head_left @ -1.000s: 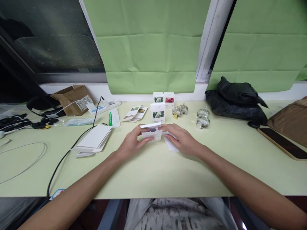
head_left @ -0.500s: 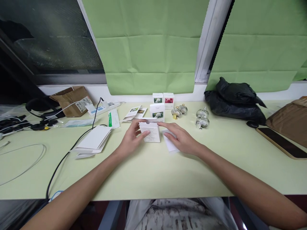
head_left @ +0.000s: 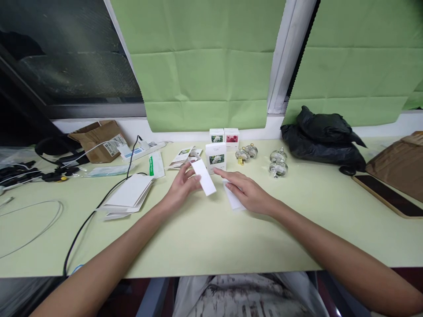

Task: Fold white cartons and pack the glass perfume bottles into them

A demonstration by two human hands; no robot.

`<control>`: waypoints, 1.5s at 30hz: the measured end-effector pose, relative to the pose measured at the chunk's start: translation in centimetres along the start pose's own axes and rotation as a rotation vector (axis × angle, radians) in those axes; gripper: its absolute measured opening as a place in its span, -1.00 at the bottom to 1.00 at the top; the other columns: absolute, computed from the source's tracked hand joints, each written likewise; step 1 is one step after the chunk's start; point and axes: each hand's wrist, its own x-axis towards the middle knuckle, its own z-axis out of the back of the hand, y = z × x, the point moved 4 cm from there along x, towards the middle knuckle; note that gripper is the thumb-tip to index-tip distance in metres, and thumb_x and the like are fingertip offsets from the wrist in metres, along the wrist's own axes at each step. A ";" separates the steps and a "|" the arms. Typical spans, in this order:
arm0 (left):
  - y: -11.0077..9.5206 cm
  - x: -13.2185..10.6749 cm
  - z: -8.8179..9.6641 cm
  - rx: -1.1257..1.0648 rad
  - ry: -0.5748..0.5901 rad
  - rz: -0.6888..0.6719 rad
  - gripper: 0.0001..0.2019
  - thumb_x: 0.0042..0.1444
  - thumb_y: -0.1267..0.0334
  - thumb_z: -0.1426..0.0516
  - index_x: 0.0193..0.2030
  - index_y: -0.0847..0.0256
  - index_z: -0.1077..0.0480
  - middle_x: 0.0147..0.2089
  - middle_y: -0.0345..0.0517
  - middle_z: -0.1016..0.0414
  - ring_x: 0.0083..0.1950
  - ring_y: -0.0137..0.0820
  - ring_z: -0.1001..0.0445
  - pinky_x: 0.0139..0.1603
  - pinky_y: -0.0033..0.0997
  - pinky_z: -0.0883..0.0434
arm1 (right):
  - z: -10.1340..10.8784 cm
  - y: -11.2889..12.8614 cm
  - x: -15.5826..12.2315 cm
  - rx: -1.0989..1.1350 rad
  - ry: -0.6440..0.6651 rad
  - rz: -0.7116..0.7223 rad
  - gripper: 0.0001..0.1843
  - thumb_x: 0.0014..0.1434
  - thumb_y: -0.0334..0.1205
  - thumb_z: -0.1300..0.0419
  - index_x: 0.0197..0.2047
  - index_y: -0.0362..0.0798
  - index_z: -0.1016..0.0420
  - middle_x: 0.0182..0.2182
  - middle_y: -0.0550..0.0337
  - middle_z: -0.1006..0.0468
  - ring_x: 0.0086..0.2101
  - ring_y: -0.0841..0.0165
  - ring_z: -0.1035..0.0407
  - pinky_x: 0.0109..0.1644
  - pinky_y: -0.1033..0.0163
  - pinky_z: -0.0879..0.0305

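Observation:
My left hand [head_left: 180,187] grips a small white carton [head_left: 204,177], tilted with its top flap open toward the back. My right hand [head_left: 246,191] lies flat beside it with fingers stretched out, resting on a folded white paper [head_left: 233,200]; its index finger points toward the carton. Just behind stands a white box with a flower picture [head_left: 216,156]. Two more small boxes [head_left: 224,135] stand at the wall. Round glass bottles [head_left: 247,153] and clear glass bottles [head_left: 278,161] sit to the right of the boxes.
A stack of flat white cartons [head_left: 128,194] lies left, crossed by a black cable [head_left: 95,207]. Leaflets [head_left: 185,156], a brown cardboard box [head_left: 99,138] and a power strip [head_left: 140,149] sit behind. A black bag [head_left: 325,138], a phone [head_left: 385,196] and brown packaging [head_left: 398,165] are at right.
My left hand has lifted and turned the white carton from lying low between both hands to tilted up on edge. My right hand let go of it and settled on the folded paper.

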 end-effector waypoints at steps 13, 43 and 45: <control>-0.9 -0.7 0.9 0.591 -0.161 -0.284 -0.08 0.06 0.06 -0.45 0.43 -0.11 0.00 0.48 0.08 -0.21 0.35 -0.06 -0.44 0.20 0.03 -0.54 | 0.5 -2.6 -0.8 -0.193 -0.137 -0.022 -0.50 0.51 -0.39 0.02 0.38 0.14 -0.42 0.25 0.12 -0.59 0.20 0.10 -0.42 0.31 -0.20 -0.32; -2.1 -0.9 1.4 0.858 -0.166 -0.578 -0.75 0.46 0.15 -0.11 0.21 0.00 -0.28 0.33 0.03 -0.17 0.32 -0.19 -0.41 0.17 0.03 -0.66 | 0.9 -3.4 6.9 0.327 -0.105 -0.057 -0.80 0.48 -0.21 -0.07 0.02 0.07 -0.52 0.01 0.10 -0.53 0.07 0.22 -0.43 0.19 -0.01 -0.43; -2.3 -0.9 1.4 0.876 -0.148 -0.602 -0.76 0.46 0.16 -0.11 0.21 -0.01 -0.31 0.33 0.01 -0.17 0.30 -0.21 -0.43 0.17 0.04 -0.67 | 1.2 -3.5 7.0 0.293 -0.099 -0.039 -0.75 0.47 -0.25 -0.07 0.00 0.08 -0.58 0.00 0.11 -0.51 0.07 0.21 -0.42 0.23 -0.03 -0.40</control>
